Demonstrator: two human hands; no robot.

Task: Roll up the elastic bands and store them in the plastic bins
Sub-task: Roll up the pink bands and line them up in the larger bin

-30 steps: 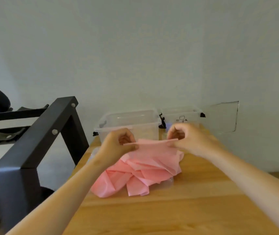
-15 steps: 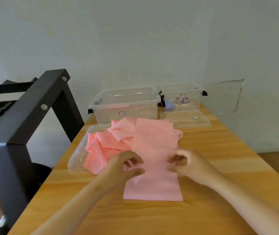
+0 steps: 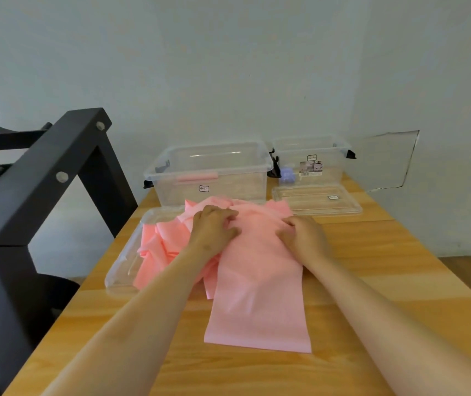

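A matt, thin pink elastic band [image 3: 260,292] is seen; clear glossy plastic bins [image 3: 211,172]; a smooth light wooden table [image 3: 371,281]; a matt black metal frame [image 3: 42,178] at left.

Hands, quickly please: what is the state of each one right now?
Left hand: fingers curled, pinching the pink elastic band.
Right hand: fingers curled, pinching the same band.

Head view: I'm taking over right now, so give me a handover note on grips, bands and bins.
Left grip, right grip: both pinch the flat band at its far end.
Pile of bands lies on a lid, left.
Done: one pink roll in the left bin.
Left: roll this band, then the pile; bin them.
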